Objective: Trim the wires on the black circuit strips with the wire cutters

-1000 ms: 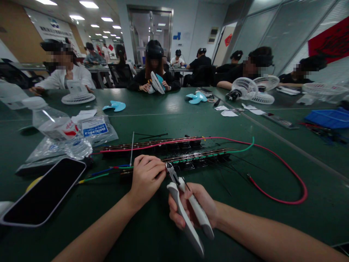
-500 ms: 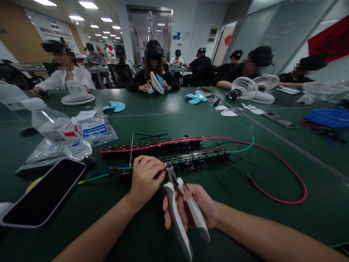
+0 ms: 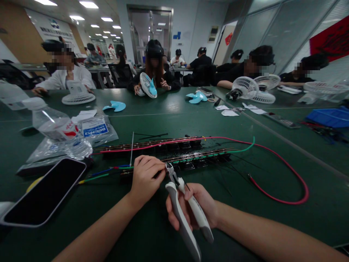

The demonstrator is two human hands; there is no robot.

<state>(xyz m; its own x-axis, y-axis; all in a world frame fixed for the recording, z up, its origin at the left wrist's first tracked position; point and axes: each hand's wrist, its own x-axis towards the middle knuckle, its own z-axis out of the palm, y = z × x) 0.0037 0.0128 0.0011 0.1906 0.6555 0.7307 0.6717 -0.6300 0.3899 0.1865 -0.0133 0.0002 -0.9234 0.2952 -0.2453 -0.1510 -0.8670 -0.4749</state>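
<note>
My right hand (image 3: 203,203) grips a pair of white-and-gray cutters (image 3: 178,211), handles spread, above a green worktop (image 3: 163,123), while my left hand (image 3: 145,178) rests over the near black strip (image 3: 196,157), fingertips beside the cutters' tips. A red wire (image 3: 304,185) runs along the far black strip (image 3: 174,144) and loops out to the right. A phone (image 3: 46,193) and a plastic bottle (image 3: 54,123) lie at left; across from me, a person (image 3: 155,71) holds a small fan (image 3: 145,85) with blue blades.
</note>
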